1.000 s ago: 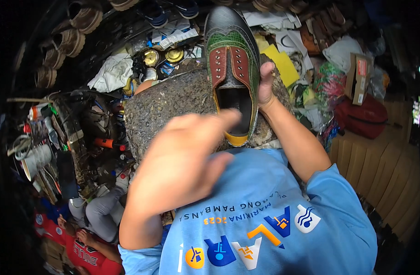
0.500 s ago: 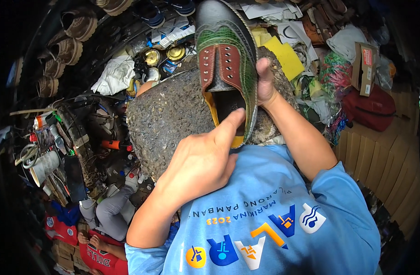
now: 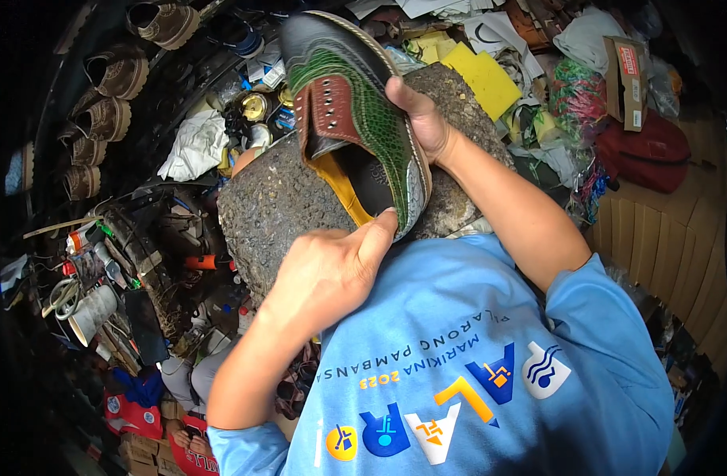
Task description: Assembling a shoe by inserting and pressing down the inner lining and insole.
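Observation:
A lace-up shoe (image 3: 379, 135) without laces is tilted above a rough stone block (image 3: 256, 198), its toe pointing away and to the left. It has a black toe, green textured sides, brown eyelet flaps, a yellow lining and a grey heel. My right hand (image 3: 428, 127) grips its right side, thumb up along the edge; the other fingers are hidden beneath. At the heel, my left hand (image 3: 328, 266) is closed on the back rim of the opening, one fingertip just over the edge and the remaining fingers curled out of sight.
Brown shoes (image 3: 119, 71) line a rack at the upper left. Cans (image 3: 255, 106), crumpled paper (image 3: 195, 144) and yellow sheets (image 3: 481, 79) lie beyond the block. Tools and a white cup (image 3: 94, 313) clutter the left. A person in red (image 3: 193, 444) sits at the lower left.
The shoe has turned, its toe swinging left and its side tilting into view. My left fingertip has drawn back from inside the shoe to the heel rim. My right hand moved left with it.

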